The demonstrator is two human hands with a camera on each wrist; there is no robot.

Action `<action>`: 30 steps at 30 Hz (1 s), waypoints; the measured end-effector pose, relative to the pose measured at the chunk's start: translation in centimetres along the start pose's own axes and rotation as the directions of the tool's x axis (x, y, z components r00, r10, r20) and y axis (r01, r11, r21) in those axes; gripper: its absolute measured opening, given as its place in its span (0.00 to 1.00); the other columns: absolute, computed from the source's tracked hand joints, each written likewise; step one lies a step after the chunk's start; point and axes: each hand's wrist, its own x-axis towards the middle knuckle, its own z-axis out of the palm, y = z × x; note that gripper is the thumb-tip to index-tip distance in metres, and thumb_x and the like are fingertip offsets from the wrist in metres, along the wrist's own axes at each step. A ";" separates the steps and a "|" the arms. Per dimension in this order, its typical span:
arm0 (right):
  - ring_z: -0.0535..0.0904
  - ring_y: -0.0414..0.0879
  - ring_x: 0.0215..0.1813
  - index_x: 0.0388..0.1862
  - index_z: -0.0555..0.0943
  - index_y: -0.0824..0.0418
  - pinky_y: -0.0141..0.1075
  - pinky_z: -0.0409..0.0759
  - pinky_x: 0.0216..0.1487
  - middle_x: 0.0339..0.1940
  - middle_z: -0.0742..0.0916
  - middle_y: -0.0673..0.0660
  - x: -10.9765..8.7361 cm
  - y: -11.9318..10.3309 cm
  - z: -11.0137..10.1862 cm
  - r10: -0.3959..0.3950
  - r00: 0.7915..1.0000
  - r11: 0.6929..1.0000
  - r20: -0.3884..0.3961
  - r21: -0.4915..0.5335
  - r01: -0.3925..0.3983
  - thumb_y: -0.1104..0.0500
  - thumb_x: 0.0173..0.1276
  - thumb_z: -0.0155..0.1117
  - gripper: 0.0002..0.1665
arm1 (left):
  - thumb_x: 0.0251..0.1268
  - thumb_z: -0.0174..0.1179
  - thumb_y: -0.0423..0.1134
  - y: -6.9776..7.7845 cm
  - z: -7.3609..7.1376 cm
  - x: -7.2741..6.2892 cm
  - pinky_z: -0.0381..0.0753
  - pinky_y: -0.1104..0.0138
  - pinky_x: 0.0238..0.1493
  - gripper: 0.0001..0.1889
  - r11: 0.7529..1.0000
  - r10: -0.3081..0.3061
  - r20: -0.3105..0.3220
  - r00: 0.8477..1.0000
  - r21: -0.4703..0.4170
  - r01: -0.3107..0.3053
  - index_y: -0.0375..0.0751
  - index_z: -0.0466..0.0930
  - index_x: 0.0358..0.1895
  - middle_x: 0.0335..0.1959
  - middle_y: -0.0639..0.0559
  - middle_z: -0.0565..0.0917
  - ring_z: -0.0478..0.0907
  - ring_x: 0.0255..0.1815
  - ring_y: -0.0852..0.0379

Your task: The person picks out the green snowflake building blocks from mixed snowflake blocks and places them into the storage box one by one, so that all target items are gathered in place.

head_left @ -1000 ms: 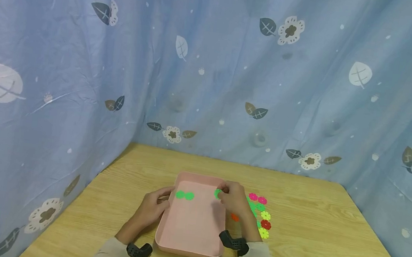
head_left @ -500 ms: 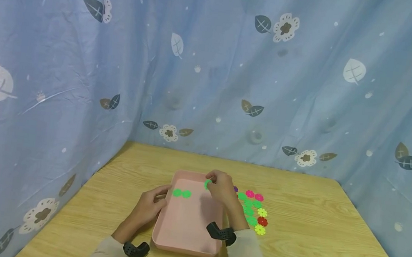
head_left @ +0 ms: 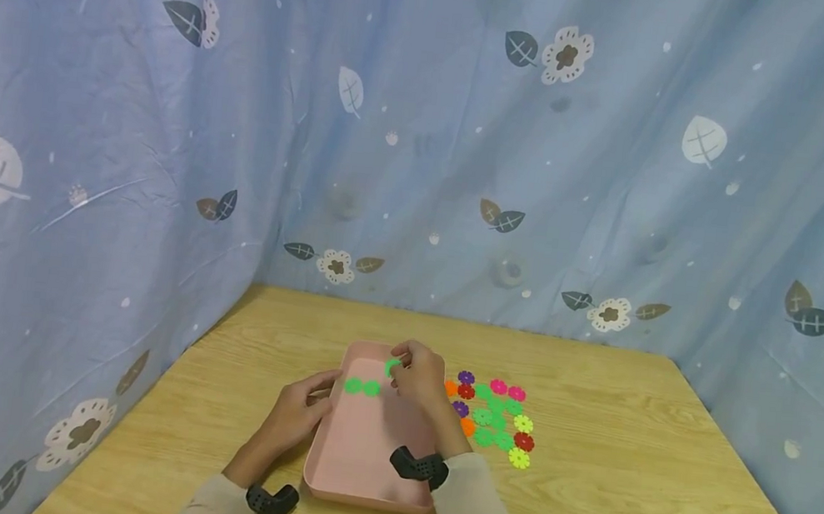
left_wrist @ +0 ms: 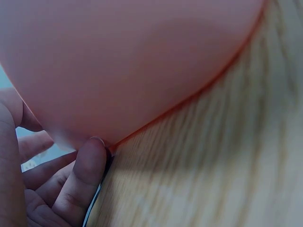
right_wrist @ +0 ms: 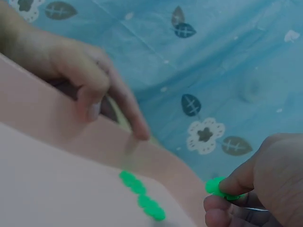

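Note:
A shallow pink tray (head_left: pixel 364 457) lies on the wooden table. My left hand (head_left: pixel 301 413) holds its left edge, fingertips over the rim and the thumb (left_wrist: pixel 91 161) against the outside wall in the left wrist view. Above the tray's far part, my right hand (head_left: pixel 420 379) pinches a green flower-shaped plastic disc (right_wrist: pixel 215 186) between thumb and fingers. Two more green discs, a left one (head_left: pixel 353 386) and a right one (head_left: pixel 371 388), lie side by side on the tray floor near its left wall.
Right of the tray, several loose flower discs lie on the table (head_left: pixel 603 445): green (head_left: pixel 483 417), yellow (head_left: pixel 520 458), red (head_left: pixel 524 441), pink (head_left: pixel 499 387), purple (head_left: pixel 465 377) and orange (head_left: pixel 467 427). A blue patterned curtain (head_left: pixel 421 166) surrounds the table's back and sides.
My right hand has moved left over the tray with the green disc, from near its right wall toward the two lying discs. The left hand keeps its place on the tray edge.

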 end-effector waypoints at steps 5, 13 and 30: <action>0.80 0.39 0.18 0.39 0.87 0.67 0.30 0.80 0.22 0.22 0.85 0.54 0.0 1.4 0.7 -0.122 0.990 0.987 -0.063 -0.116 0.115 0.72 0.61 0.67 0.08 | 0.68 0.54 0.29 0.1 0.0 0.1 0.87 0.63 0.43 0.25 1.000 -0.004 0.006 1.000 -0.030 0.004 0.37 0.75 0.69 0.61 0.35 0.81 0.86 0.52 0.41; 0.79 0.40 0.19 0.35 0.88 0.69 0.32 0.81 0.22 0.22 0.87 0.56 0.3 2.7 1.2 -0.139 0.987 0.987 -0.083 -0.096 0.131 0.76 0.55 0.68 0.10 | 0.67 0.53 0.29 -0.1 0.0 0.5 0.87 0.63 0.42 0.25 1.000 -0.003 0.007 1.000 -0.022 0.003 0.37 0.75 0.69 0.61 0.35 0.81 0.86 0.51 0.41; 0.82 0.47 0.15 0.36 0.85 0.75 0.37 0.83 0.19 0.18 0.84 0.59 0.1 3.8 2.1 0.007 0.998 0.994 -0.062 0.105 0.000 0.80 0.54 0.66 0.10 | 0.68 0.54 0.29 -0.3 -0.2 -0.1 0.87 0.63 0.41 0.25 0.999 -0.009 0.018 1.000 -0.048 0.010 0.39 0.75 0.68 0.60 0.35 0.81 0.87 0.49 0.42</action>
